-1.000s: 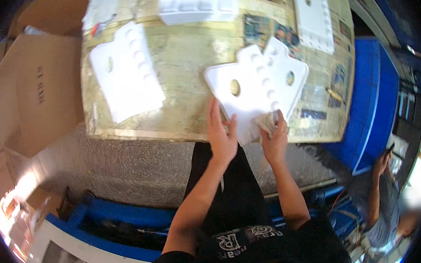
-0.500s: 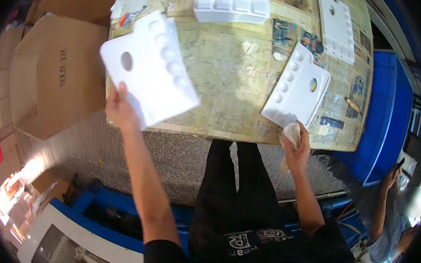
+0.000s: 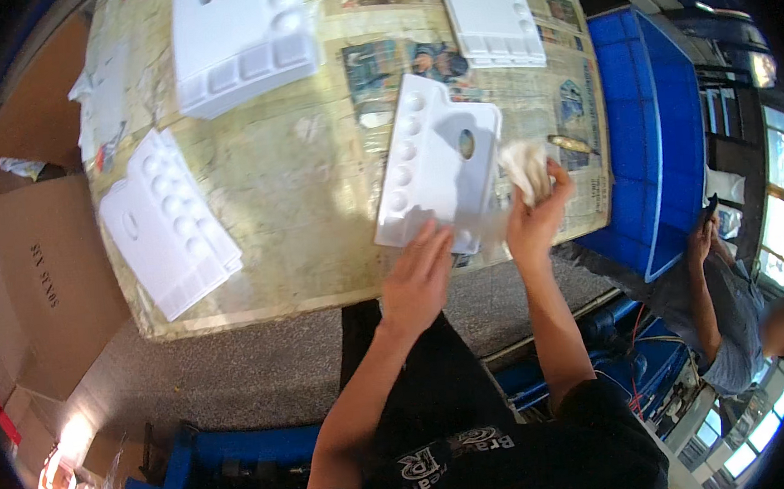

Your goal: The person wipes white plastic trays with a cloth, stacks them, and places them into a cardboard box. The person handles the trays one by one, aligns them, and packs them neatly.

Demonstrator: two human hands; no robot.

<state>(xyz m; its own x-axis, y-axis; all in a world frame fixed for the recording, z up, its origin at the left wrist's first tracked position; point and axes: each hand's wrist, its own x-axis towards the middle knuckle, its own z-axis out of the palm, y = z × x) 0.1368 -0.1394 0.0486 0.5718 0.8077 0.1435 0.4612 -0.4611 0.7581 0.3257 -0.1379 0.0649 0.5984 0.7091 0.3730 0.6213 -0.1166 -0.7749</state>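
Currently, head view: left hand (image 3: 418, 286) at the near edge of a white paint palette (image 3: 432, 173), fingers extended and close together over the rim; thumb hidden, so cannot tell whether pinching or merely resting. Palette on the newspaper-covered surface (image 3: 280, 207), right of centre, slightly turned; round wells along its left side, thumb hole toward the right. Right hand (image 3: 538, 221) just beside the palette's right edge, pinching a crumpled off-white cloth (image 3: 525, 170) between thumb and fingers; cloth slightly blurred. Near it, farther right, a slim yellowish tool (image 3: 570, 145), too small to tell which kind. At left, well apart: fanned palette stack (image 3: 164, 229), edges askew. Farther up: thick palette stack (image 3: 241, 37) left of middle, thinner palette pile (image 3: 490, 20) toward the right. Blue plastic crate (image 3: 678, 134) along the right side; cardboard box (image 3: 46, 296) at far left. Beyond the crate, a co-worker (image 3: 723, 330) with a dark handheld object (image 3: 711, 207).
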